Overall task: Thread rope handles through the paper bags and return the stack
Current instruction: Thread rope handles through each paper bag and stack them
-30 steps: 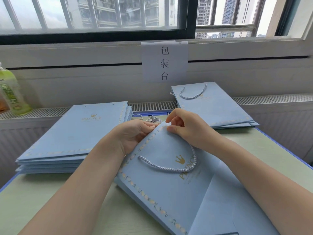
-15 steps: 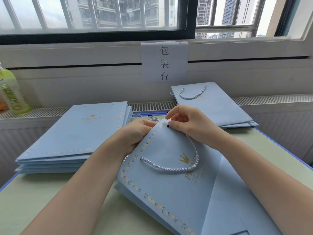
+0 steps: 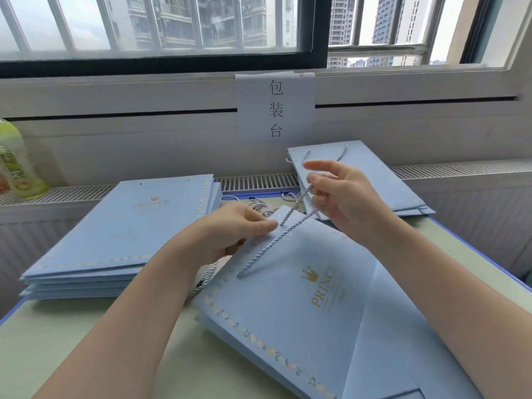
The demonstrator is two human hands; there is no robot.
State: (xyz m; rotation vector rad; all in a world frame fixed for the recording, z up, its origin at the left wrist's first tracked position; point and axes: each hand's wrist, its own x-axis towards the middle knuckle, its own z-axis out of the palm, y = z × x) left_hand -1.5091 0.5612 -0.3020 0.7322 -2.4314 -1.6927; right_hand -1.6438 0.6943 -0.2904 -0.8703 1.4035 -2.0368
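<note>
Two hands, one rope

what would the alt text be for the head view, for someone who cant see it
A person's right hand pulls a pale rope handle up from a light blue paper bag that the left hand pins by its top edge. Stacks of matching bags lie on the table below a window.

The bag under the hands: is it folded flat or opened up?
Folded flat. The bag lies flat on the table, printed face up.
</note>
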